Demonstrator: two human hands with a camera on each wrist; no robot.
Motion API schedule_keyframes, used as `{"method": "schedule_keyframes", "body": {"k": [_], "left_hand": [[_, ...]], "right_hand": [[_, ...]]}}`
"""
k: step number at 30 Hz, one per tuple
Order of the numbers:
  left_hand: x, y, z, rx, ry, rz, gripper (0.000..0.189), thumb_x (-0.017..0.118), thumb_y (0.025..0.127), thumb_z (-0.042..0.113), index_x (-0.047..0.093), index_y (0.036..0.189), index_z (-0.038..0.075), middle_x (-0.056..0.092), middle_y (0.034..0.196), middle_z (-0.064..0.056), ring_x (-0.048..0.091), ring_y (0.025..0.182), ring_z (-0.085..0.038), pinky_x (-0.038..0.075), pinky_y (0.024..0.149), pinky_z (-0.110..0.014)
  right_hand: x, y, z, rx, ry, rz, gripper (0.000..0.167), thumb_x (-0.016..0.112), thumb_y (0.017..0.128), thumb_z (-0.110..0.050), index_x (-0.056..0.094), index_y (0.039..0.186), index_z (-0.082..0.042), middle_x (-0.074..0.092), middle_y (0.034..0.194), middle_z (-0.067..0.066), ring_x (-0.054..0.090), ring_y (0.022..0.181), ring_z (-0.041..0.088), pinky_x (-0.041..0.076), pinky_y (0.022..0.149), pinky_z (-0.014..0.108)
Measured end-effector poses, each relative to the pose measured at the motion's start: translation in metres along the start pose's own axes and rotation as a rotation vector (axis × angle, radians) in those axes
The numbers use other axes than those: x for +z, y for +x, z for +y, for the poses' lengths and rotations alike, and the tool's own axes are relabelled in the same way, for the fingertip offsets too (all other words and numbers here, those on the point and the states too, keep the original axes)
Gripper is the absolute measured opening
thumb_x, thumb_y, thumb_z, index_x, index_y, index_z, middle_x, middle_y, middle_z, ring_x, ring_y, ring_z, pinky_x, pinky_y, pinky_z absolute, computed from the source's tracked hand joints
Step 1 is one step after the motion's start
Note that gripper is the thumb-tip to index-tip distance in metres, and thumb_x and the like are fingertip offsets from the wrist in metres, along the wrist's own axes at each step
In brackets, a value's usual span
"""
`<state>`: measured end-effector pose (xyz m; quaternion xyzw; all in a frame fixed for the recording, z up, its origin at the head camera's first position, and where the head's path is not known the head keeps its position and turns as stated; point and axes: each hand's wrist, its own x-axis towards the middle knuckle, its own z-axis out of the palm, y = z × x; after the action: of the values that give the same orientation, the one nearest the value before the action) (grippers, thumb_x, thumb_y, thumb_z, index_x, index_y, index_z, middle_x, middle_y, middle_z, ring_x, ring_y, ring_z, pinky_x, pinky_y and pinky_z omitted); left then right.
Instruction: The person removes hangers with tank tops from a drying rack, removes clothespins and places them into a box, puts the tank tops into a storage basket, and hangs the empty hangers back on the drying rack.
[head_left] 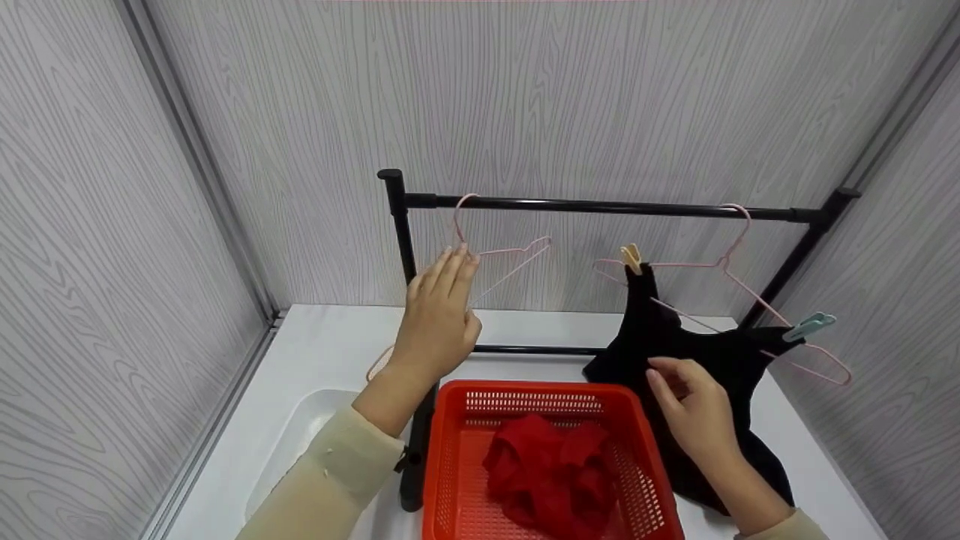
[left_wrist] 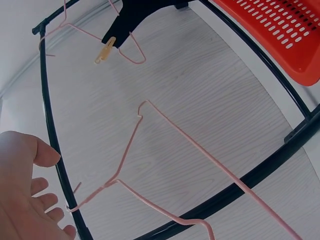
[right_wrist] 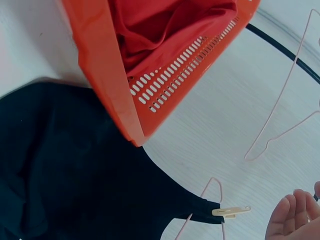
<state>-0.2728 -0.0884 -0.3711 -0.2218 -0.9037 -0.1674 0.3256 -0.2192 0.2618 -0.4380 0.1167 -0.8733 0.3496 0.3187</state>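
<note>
Nearest of all, the red basket (head_left: 534, 386) is set on the counter (head_left: 337, 337), and a crumpled red garment (head_left: 551, 472) is seen lying inside it: that piece, by the look of things, is left to be hung. Beside the basket, the right hand (head_left: 697, 409) is held in front of the black garment (head_left: 720, 352), fingers loosely bent, thumb apart, nothing pinched. The black garment itself can be judged done: it is hung on a pink hanger (head_left: 724, 262), one shoulder clipped by a yellow peg (head_left: 632, 259), the other by a blue-green peg (head_left: 810, 326).

Farther over, the left hand (head_left: 439, 315) is raised, fingers straight and close together, nothing gripped; whether the hook of the bare hanger (left_wrist: 112, 181) is touched cannot be told. That bare hanger is hooked on the black rail (head_left: 585, 206), no garment fitted. About half done, it would be judged.
</note>
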Motion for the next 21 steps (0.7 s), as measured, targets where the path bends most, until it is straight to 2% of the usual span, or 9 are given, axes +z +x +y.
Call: {"method": "schedule_keyframes", "body": {"k": [8, 12, 21], "left_hand": [[0.010, -0.010, 0.012, -0.008, -0.034, -0.020, 0.060, 0.062, 0.094, 0.018, 0.043, 0.149, 0.005, 0.036, 0.158, -0.014, 0.031, 0.146, -0.032, 0.029, 0.115, -0.053], [0.019, -0.011, 0.018, -0.006, -0.059, -0.023, 0.057, 0.061, 0.096, 0.021, 0.044, 0.148, 0.006, 0.039, 0.156, -0.014, 0.034, 0.144, -0.032, 0.030, 0.114, -0.054], [0.042, -0.014, 0.027, -0.051, -0.074, -0.088, 0.052, 0.058, 0.098, 0.026, 0.047, 0.147, 0.011, 0.042, 0.155, -0.008, 0.035, 0.144, -0.027, 0.030, 0.114, -0.052]], "right_hand": [[-0.011, 0.002, 0.006, 0.004, -0.014, 0.009, 0.014, 0.070, 0.093, -0.003, 0.074, 0.106, -0.004, 0.069, 0.093, 0.004, 0.057, 0.076, 0.003, 0.043, 0.069, 0.005], [-0.016, 0.003, 0.009, 0.012, -0.016, 0.024, 0.015, 0.069, 0.093, -0.003, 0.073, 0.108, -0.004, 0.069, 0.094, 0.004, 0.056, 0.077, 0.002, 0.043, 0.070, 0.005], [-0.030, 0.008, 0.021, 0.047, -0.044, 0.089, 0.015, 0.070, 0.092, -0.003, 0.074, 0.107, -0.001, 0.066, 0.102, 0.010, 0.051, 0.087, -0.002, 0.041, 0.073, 0.005]]}}
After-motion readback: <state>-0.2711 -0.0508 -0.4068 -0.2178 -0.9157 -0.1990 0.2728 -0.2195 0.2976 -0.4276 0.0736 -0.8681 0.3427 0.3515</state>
